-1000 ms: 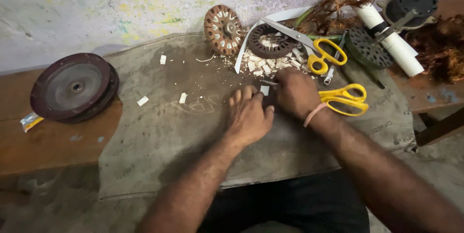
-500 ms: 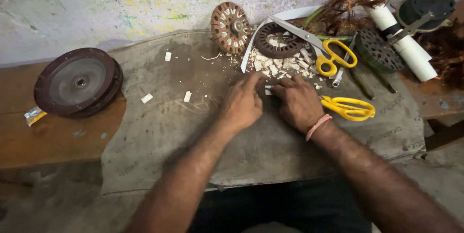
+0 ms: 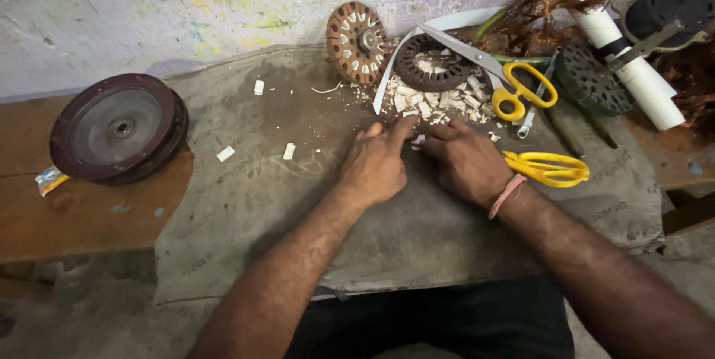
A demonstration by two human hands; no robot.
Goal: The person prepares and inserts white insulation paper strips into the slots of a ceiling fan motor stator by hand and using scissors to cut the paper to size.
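My left hand point(image 3: 376, 164) and my right hand point(image 3: 469, 161) rest side by side on a grey cloth mat point(image 3: 268, 188), fingertips meeting. Between them they pinch a small white piece point(image 3: 419, 139), mostly hidden by the fingers. Just beyond the fingertips lies a pile of white scraps point(image 3: 439, 102) beside a dark stator ring point(image 3: 436, 62). Yellow-handled scissors point(image 3: 550, 168) lie against my right wrist. A second pair of yellow scissors point(image 3: 521, 87) lies further back.
A brown wound disc point(image 3: 357, 40) leans against the wall. A dark round cover point(image 3: 115, 128) sits left on the wooden bench point(image 3: 82, 217). At the right are a white roll point(image 3: 633, 68), tangled copper wire point(image 3: 544, 5), a black grille point(image 3: 592, 80) and a black housing point(image 3: 674, 5).
Both hands have slid a little away from me, closer to the scrap pile, still pressed together. The scissors and other parts have stayed where they were.
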